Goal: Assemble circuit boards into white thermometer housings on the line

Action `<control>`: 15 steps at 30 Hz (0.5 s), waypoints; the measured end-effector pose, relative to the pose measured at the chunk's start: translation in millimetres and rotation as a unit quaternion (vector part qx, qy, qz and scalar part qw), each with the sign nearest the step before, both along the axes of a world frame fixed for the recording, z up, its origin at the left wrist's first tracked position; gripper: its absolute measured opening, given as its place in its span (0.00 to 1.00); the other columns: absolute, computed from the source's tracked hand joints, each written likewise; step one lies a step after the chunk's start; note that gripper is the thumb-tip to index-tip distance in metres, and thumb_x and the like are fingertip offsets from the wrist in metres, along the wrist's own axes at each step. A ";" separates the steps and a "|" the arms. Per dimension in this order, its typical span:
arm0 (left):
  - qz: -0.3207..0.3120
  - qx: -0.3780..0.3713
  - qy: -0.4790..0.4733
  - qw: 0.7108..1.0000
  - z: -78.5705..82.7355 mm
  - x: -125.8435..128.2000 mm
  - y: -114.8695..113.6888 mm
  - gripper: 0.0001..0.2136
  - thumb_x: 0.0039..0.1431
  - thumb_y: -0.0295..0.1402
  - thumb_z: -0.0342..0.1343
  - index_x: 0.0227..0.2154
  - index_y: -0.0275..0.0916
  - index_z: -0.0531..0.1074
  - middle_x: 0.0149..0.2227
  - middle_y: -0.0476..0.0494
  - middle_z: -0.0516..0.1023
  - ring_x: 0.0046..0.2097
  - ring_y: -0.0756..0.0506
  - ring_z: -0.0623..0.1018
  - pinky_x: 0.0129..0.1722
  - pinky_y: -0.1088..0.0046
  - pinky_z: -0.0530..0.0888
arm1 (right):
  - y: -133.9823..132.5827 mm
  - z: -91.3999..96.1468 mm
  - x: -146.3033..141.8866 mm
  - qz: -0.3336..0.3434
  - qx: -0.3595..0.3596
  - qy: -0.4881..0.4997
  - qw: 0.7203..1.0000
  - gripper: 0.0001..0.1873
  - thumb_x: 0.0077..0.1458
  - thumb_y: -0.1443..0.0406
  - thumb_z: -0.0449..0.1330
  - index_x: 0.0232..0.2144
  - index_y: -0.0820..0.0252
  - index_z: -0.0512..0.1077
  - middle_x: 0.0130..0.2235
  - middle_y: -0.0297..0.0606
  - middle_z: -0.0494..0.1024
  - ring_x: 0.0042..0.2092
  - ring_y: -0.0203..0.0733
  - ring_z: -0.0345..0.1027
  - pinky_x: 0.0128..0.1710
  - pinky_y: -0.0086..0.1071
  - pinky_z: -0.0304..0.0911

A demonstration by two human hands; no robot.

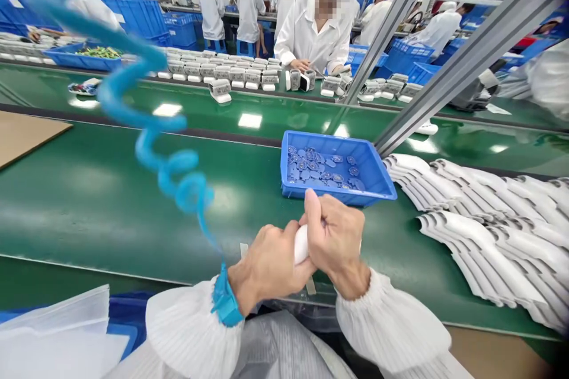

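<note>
Both my hands meet low in the middle of the head view, closed around one small white plastic part (301, 244). My left hand (267, 266) wraps it from the left; a blue wrist strap (226, 303) with a coiled blue cord (146, 130) runs up from that wrist. My right hand (335, 240) grips the part from the right with the thumb raised over it. Just beyond my hands stands a blue tray (373, 160) holding several small blue-grey circuit pieces (317, 167). Rows of white curved shells (484, 231) lie to the right.
The green conveyor belt (102, 201) runs across in front of me, with a second belt behind. A person in white sits opposite among rows of small white devices (222, 71). Two slanted metal rails (466, 53) cross at the upper right. Blue crates stand behind. Clear bags lie at lower left.
</note>
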State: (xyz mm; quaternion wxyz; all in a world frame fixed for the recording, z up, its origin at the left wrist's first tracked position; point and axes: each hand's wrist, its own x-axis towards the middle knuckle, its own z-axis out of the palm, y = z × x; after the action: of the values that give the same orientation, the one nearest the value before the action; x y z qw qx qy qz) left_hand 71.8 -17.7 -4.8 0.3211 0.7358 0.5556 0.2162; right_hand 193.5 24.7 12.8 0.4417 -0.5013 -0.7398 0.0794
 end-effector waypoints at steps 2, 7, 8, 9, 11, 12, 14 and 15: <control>-0.001 0.027 0.048 0.998 -0.3 4.8 -2.0 0.15 0.60 0.43 0.52 0.38 0.34 0.70 0.33 0.37 0.80 0.30 0.37 0.79 0.28 0.67 0.64 | -3.4 -1.1 -0.8 0.002 0.008 0.018 1.000 0.29 0.68 0.62 0.50 0.13 0.59 0.63 0.16 0.32 0.64 0.21 0.31 0.55 0.26 0.31 0.49; 0.009 -0.043 -0.008 0.999 12.5 -11.3 -5.2 0.12 0.62 0.43 0.53 0.35 0.39 0.69 0.29 0.47 0.78 0.26 0.44 0.76 0.25 0.71 0.62 | 6.9 18.2 19.8 0.061 -0.127 -0.016 0.990 0.29 0.67 0.56 0.51 0.15 0.59 0.69 0.18 0.32 0.70 0.23 0.33 0.63 0.27 0.30 0.54; 0.023 -0.065 -0.010 0.998 15.9 -21.1 -5.4 0.12 0.62 0.44 0.54 0.33 0.40 0.69 0.27 0.50 0.77 0.26 0.46 0.75 0.24 0.72 0.62 | 17.8 22.8 29.8 0.070 -0.165 -0.027 0.983 0.28 0.67 0.55 0.51 0.18 0.58 0.72 0.21 0.32 0.74 0.25 0.34 0.66 0.28 0.29 0.57; 0.036 -0.080 -0.003 0.996 18.8 -32.4 -5.5 0.12 0.62 0.45 0.55 0.32 0.41 0.69 0.26 0.51 0.76 0.26 0.46 0.74 0.24 0.72 0.62 | 32.1 26.1 41.2 0.073 -0.191 -0.044 0.978 0.25 0.67 0.54 0.52 0.22 0.58 0.76 0.25 0.32 0.78 0.27 0.35 0.69 0.30 0.29 0.59; 0.059 -0.074 0.028 0.995 22.2 -55.7 -4.6 0.11 0.61 0.44 0.57 0.35 0.42 0.71 0.29 0.52 0.77 0.29 0.46 0.76 0.27 0.72 0.66 | 68.7 27.9 65.0 0.064 -0.184 -0.114 0.974 0.18 0.66 0.58 0.54 0.33 0.59 0.80 0.35 0.35 0.83 0.34 0.38 0.73 0.37 0.30 0.64; 0.070 -0.050 0.047 0.995 22.6 -65.3 -3.3 0.10 0.61 0.42 0.58 0.40 0.42 0.72 0.34 0.51 0.79 0.34 0.45 0.78 0.31 0.72 0.69 | 88.7 26.2 75.5 0.066 -0.176 -0.167 0.968 0.14 0.64 0.63 0.55 0.38 0.59 0.81 0.39 0.37 0.83 0.37 0.40 0.74 0.40 0.31 0.65; 0.082 0.026 0.102 0.991 21.9 -75.5 1.0 0.19 0.59 0.37 0.62 0.52 0.43 0.69 0.46 0.47 0.79 0.45 0.41 0.79 0.41 0.67 0.72 | 126.3 19.3 90.3 0.102 -0.189 -0.218 0.952 0.12 0.56 0.71 0.60 0.41 0.58 0.81 0.44 0.38 0.83 0.40 0.42 0.75 0.45 0.33 0.66; 0.077 0.066 0.143 0.985 21.4 -75.2 3.9 0.22 0.58 0.35 0.63 0.55 0.42 0.67 0.50 0.44 0.78 0.48 0.39 0.78 0.45 0.64 0.72 | 142.1 15.1 94.0 0.126 -0.200 -0.236 0.943 0.14 0.52 0.74 0.63 0.40 0.57 0.82 0.44 0.37 0.83 0.40 0.42 0.75 0.45 0.33 0.66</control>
State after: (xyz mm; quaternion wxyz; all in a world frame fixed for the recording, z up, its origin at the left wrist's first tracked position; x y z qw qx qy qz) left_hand -3.5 -13.7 16.6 0.1717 0.7340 0.6351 0.1686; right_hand 287.5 166.7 27.8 0.1321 -0.4865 -0.8487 0.1599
